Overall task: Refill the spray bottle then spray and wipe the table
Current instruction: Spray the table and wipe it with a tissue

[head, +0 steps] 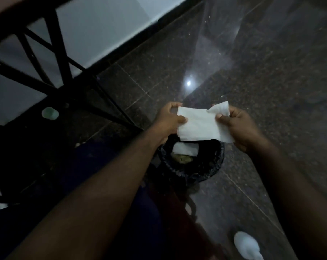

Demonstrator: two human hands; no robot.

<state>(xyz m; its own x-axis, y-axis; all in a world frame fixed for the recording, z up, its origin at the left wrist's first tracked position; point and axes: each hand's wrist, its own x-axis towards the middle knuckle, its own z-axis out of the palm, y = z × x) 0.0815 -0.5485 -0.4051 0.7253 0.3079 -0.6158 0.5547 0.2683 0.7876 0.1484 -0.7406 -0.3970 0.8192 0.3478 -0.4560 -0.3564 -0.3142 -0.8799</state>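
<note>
Well to the left of the left hand [170, 119], a black metal frame [61, 53] stands over a small pale green object [49, 113] on the dark polished floor [271, 72]. The left hand pinches the left edge of a white paper towel [200, 126] between thumb and curled fingers, and the right hand [241, 128] pinches its crumpled right edge likewise, so the sheet hangs between the 2 hands. Directly below both hands sits a bin [215, 164] lined with a black bag, holding another white paper piece [186, 150], and a white shoe [247, 244] shows far below the right hand.
</note>
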